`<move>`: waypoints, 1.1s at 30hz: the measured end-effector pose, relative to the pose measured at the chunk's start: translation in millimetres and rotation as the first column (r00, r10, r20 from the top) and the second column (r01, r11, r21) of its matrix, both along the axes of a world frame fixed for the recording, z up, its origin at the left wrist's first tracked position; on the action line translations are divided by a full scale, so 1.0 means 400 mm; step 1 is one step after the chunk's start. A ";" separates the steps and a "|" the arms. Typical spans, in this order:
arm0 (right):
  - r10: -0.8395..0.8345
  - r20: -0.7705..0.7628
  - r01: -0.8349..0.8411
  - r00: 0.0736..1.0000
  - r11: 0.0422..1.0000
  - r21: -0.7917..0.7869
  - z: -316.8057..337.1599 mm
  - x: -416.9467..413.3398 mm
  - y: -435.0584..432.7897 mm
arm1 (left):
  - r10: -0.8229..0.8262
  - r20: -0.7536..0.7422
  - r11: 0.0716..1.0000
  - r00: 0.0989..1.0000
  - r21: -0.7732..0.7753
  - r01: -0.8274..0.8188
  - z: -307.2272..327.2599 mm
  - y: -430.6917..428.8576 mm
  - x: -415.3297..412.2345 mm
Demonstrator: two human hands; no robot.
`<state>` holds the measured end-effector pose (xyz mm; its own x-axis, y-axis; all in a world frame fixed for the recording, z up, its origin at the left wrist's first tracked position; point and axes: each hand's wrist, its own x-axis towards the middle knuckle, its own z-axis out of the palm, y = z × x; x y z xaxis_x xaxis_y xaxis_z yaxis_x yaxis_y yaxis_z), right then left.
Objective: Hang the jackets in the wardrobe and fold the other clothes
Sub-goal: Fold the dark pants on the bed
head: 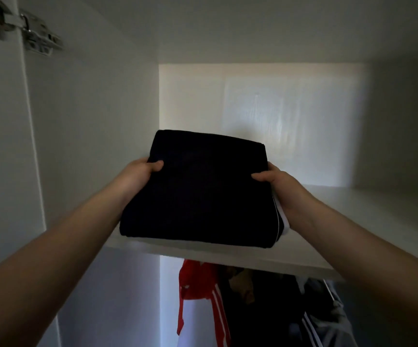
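Observation:
A folded dark garment with a thin white stripe on its right edge rests on the white upper shelf of the wardrobe, its front edge over the shelf's lip. My left hand grips its left side, thumb on top. My right hand grips its right side the same way. A white layer shows under the garment by my right palm. Below the shelf hang a red jacket with white stripes, dark clothes and a grey jacket with stripes.
The wardrobe's white left wall and bright back panel enclose the shelf. The shelf surface extends to the right of the garment. A metal door hinge sits at the upper left, on the open door's edge.

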<state>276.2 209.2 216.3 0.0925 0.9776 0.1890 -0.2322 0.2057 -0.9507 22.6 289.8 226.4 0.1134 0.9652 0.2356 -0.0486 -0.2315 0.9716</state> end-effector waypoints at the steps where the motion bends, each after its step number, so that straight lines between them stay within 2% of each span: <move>1: -0.026 0.026 0.027 0.999 0.999 -0.017 0.012 -0.004 0.035 | 0.005 -0.037 1.000 0.999 -0.015 -0.006 0.007 0.040 0.003; 4: -0.089 0.104 0.094 0.991 0.994 -0.047 0.042 -0.022 0.132 | 0.020 -0.158 0.999 0.987 -0.024 -0.024 0.030 0.160 0.007; 7: -0.140 0.113 0.146 0.984 0.988 -0.048 0.084 -0.041 0.233 | 0.084 -0.295 0.996 0.952 0.056 -0.070 0.090 0.288 0.010; 13: -0.221 0.051 0.214 0.974 0.970 0.115 0.216 -0.067 0.493 | 0.259 -0.358 0.942 0.897 0.300 -0.152 0.276 0.570 0.032; 17: -0.273 0.031 0.270 0.962 0.959 0.086 0.187 -0.062 0.689 | 0.421 -0.500 0.884 0.757 0.414 -0.218 0.278 0.753 0.055; 18: -0.293 0.089 0.291 0.952 0.956 0.039 0.151 -0.066 0.731 | 0.445 -0.562 0.882 0.697 0.409 -0.233 0.236 0.797 0.062; 20: -0.281 0.303 0.315 0.911 0.947 -0.069 0.076 -0.081 0.789 | 0.436 -0.725 0.900 0.533 0.356 -0.253 0.122 0.864 0.076; 21: -0.265 0.366 0.324 0.892 0.940 -0.107 0.052 -0.087 0.812 | 0.411 -0.786 0.910 0.462 0.326 -0.255 0.077 0.888 0.078; 22: -0.281 0.368 0.343 0.887 0.932 -0.115 0.046 -0.088 0.834 | 0.406 -0.812 0.910 0.420 0.317 -0.267 0.056 0.907 0.078; 25: -0.383 0.253 0.393 0.888 0.919 0.013 0.090 -0.068 0.888 | 0.479 -0.767 0.873 0.426 0.369 -0.318 0.100 0.945 0.068; 27: -0.380 0.231 0.373 0.896 0.925 0.075 0.103 -0.064 0.902 | 0.546 -0.728 0.835 0.414 0.438 -0.332 0.128 0.973 0.062; 31: -0.250 0.456 0.302 0.854 0.952 -0.043 0.037 -0.081 0.901 | 0.401 -0.868 0.913 0.293 0.353 -0.204 0.045 0.989 0.065; 33: -0.254 0.509 0.329 0.823 0.942 -0.063 0.041 -0.081 0.905 | 0.392 -0.880 0.917 0.270 0.349 -0.193 0.038 0.989 0.059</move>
<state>243.9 571.4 232.9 0.3105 0.9390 0.1477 0.3173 0.0440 -0.9473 46.2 685.5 241.5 0.0668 0.9472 0.3135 0.9481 -0.1581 0.2758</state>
